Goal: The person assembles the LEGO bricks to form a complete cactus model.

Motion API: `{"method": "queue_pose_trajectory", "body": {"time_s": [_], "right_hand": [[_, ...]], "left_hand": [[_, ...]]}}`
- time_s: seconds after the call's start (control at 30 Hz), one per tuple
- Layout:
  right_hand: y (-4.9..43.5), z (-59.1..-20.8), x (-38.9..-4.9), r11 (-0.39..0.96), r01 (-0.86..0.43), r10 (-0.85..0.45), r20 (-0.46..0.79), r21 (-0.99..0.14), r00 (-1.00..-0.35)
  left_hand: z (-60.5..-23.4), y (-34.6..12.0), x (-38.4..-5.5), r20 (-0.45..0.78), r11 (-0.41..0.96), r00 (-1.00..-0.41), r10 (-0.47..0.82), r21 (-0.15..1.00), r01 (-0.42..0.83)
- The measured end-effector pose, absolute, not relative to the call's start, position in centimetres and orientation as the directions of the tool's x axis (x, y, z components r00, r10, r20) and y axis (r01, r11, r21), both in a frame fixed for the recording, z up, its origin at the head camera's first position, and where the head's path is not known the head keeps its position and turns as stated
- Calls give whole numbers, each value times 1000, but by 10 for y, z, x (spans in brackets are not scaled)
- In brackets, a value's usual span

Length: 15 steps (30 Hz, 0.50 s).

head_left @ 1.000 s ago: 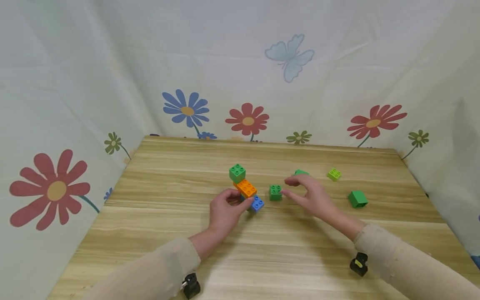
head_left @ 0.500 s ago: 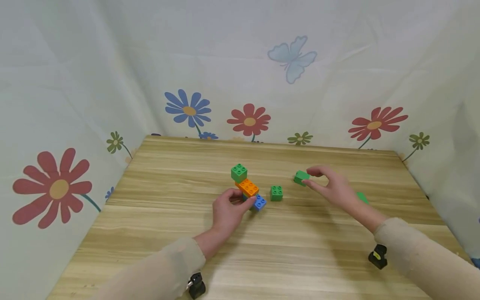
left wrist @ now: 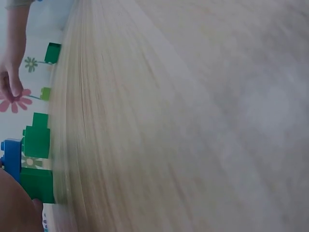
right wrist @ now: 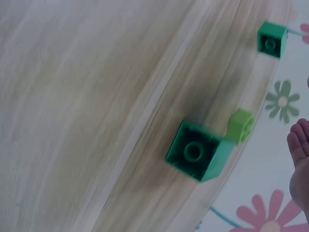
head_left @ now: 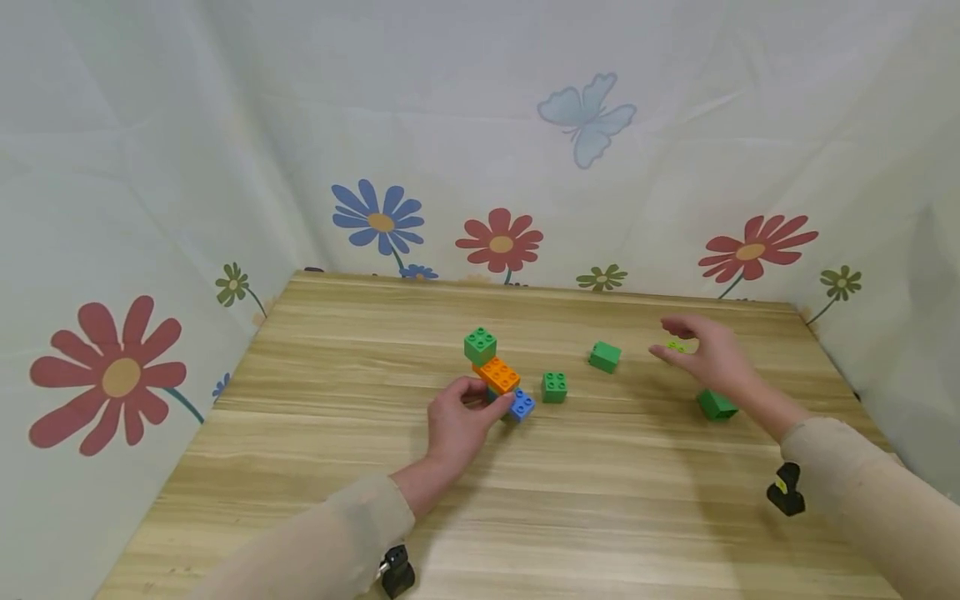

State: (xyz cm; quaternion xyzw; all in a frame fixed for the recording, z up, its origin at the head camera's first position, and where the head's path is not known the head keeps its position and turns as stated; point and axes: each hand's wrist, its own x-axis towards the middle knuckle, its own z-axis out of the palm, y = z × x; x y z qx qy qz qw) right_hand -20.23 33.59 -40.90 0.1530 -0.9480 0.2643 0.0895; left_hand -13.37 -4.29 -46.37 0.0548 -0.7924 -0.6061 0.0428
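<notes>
My left hand (head_left: 459,421) grips a stepped stack of toy building bricks, thumb at the blue brick (head_left: 522,404). Above the blue is an orange brick (head_left: 498,376), topped at its far end by a green brick (head_left: 480,345). In the left wrist view, another green brick (left wrist: 37,185) shows under the blue one. My right hand (head_left: 716,358) hovers at the right with thumb and fingers spread, holding nothing. Just beyond its thumb, a small lime brick (head_left: 677,345) is partly hidden; the right wrist view shows this lime brick (right wrist: 240,126) on the table.
A green brick (head_left: 554,387) stands studs up right of the stack. Farther right, a second green brick (head_left: 604,357) lies on its side. A third green brick (head_left: 717,406) lies below my right hand, its hollow underside facing the right wrist camera. A flowered cloth (head_left: 420,108) hangs behind the wooden table (head_left: 360,333).
My right hand has moved rightward, past the green brick lying on its side, to the lime brick. My left hand keeps its grip on the stack.
</notes>
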Motion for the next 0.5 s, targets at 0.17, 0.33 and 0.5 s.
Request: {"method": "queue_pose_trajectory", "body": {"time_s": [0.17, 0.33, 0.5], "right_hand": [[349, -412, -210, 845, -246, -205, 137, -475, -969], [357, -418, -218, 857, -210, -195, 81, -470, -977], [362, -424, -222, 874, -150, -159, 19, -462, -987]], "left_hand": [[-464, -42, -134, -2, 256, -990, -143, 966, -39], [-465, -43, -135, 0, 262, -990, -141, 964, -37], [-466, -43, -135, 1, 264, -990, -141, 964, -36]]}}
